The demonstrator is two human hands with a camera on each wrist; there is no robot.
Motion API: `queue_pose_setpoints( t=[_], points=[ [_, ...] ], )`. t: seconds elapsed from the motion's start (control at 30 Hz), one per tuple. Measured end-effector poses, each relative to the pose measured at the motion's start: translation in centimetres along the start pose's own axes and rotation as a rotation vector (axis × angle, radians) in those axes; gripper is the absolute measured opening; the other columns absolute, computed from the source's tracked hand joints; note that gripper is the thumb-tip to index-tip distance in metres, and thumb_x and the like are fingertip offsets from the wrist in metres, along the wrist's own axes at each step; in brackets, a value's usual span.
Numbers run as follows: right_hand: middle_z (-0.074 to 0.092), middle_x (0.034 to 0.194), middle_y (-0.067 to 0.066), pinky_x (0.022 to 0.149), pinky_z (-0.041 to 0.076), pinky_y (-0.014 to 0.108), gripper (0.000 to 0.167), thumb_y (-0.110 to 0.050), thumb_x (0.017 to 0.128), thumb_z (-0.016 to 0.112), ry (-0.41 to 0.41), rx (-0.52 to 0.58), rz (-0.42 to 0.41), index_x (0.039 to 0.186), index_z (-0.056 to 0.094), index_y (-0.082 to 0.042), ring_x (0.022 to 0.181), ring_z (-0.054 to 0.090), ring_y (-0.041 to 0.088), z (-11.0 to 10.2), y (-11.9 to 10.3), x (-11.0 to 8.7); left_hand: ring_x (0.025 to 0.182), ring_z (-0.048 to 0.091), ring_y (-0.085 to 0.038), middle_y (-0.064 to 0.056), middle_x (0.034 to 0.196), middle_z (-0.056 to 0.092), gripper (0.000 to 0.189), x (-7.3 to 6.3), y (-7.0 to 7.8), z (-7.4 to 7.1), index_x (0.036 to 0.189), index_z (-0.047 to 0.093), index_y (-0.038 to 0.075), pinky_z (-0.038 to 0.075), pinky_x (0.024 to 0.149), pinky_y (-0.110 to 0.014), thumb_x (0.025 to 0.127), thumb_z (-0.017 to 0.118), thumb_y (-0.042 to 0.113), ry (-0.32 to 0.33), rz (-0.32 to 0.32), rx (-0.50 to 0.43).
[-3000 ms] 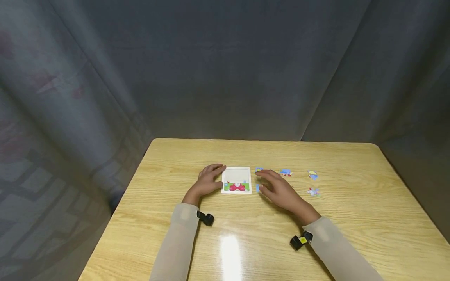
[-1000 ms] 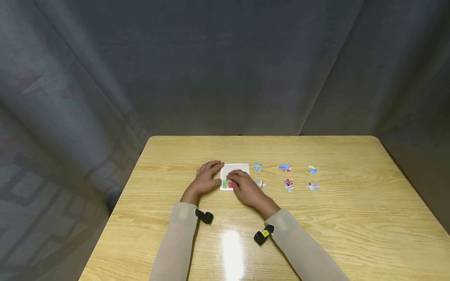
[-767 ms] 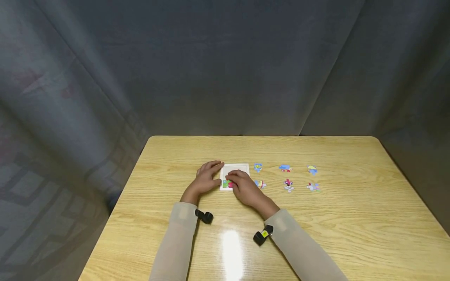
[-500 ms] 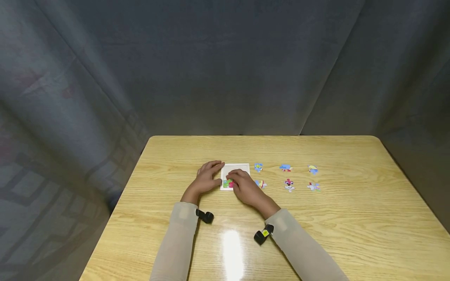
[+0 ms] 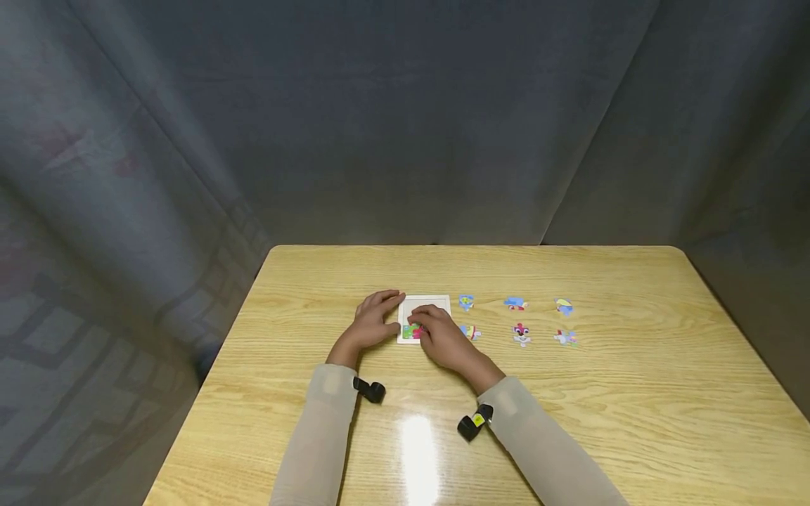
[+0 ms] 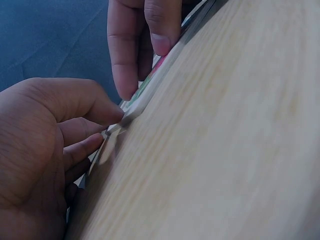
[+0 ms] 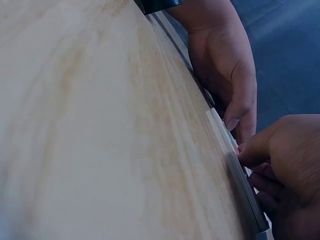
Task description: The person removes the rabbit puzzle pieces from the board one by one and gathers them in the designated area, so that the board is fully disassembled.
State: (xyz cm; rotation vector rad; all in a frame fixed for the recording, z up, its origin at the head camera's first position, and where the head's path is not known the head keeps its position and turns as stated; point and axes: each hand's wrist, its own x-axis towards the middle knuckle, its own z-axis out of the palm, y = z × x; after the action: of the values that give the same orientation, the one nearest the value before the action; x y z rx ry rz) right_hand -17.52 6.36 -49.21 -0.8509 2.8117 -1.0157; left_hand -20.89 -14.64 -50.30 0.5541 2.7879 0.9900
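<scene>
A small white square puzzle tray (image 5: 446,301) lies near the table's middle, with green and pink puzzle pieces (image 5: 411,332) along its near side. My left hand (image 5: 370,325) rests at the tray's left edge, index fingertip at the far corner and thumb lower down. In the left wrist view, the left thumb (image 6: 102,107) touches the tray rim. My right hand (image 5: 446,341) reaches over the tray, its fingertips and thumb pressing down at the pieces. That hand hides the tray's near right part. In the right wrist view, the right thumb (image 7: 252,150) sits against something red inside the rim.
Several loose puzzle pieces lie right of the tray in two rows, among them a blue and yellow piece (image 5: 465,302), a pink and white face piece (image 5: 522,334) and a pale piece (image 5: 565,337). Dark grey curtains (image 5: 405,126) stand behind the wooden table (image 5: 633,393).
Over three seconds my right hand has moved left from beside the loose pieces onto the tray. It has barely moved in the last second. My left hand keeps its place at the tray.
</scene>
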Motion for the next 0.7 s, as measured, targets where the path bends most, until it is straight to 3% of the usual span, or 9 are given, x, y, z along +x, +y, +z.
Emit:
queue_pose_setpoints(
  t=[0.3, 0.47, 0.7],
  points=[
    [0.056, 0.123, 0.006, 0.097, 0.043, 0.042, 0.035, 0.005, 0.092, 0.054, 0.051, 0.048, -0.018, 0.124, 0.060, -0.008, 0.119, 0.049, 0.029, 0.24, 0.10, 0.14, 0.145, 0.017, -0.023, 0.000, 0.155, 0.031, 0.068, 0.03, 0.01, -0.03, 0.151, 0.039, 0.021, 0.011, 0.114, -0.051, 0.087, 0.062, 0.021, 0.003, 0.001, 0.004],
    [0.059, 0.118, 0.002, 0.093, 0.045, 0.040, 0.035, 0.001, 0.095, 0.052, 0.047, 0.023, -0.014, 0.127, 0.061, -0.010, 0.116, 0.051, 0.025, 0.23, 0.17, 0.06, 0.144, 0.017, -0.025, -0.001, 0.155, 0.031, 0.068, 0.04, -0.02, -0.06, 0.151, 0.039, 0.020, 0.011, 0.113, -0.053, 0.087, 0.062, 0.021, 0.008, 0.009, 0.001],
    [0.060, 0.112, 0.001, 0.081, 0.046, 0.036, 0.039, -0.010, 0.092, 0.061, 0.044, -0.004, -0.046, 0.131, 0.061, -0.010, 0.100, 0.050, 0.017, 0.01, 0.16, -0.26, 0.144, 0.018, -0.025, -0.002, 0.155, 0.032, 0.070, 0.09, -0.01, -0.01, 0.151, 0.039, 0.020, 0.011, 0.113, -0.053, 0.085, 0.061, 0.022, 0.005, 0.017, 0.002]
  ],
)
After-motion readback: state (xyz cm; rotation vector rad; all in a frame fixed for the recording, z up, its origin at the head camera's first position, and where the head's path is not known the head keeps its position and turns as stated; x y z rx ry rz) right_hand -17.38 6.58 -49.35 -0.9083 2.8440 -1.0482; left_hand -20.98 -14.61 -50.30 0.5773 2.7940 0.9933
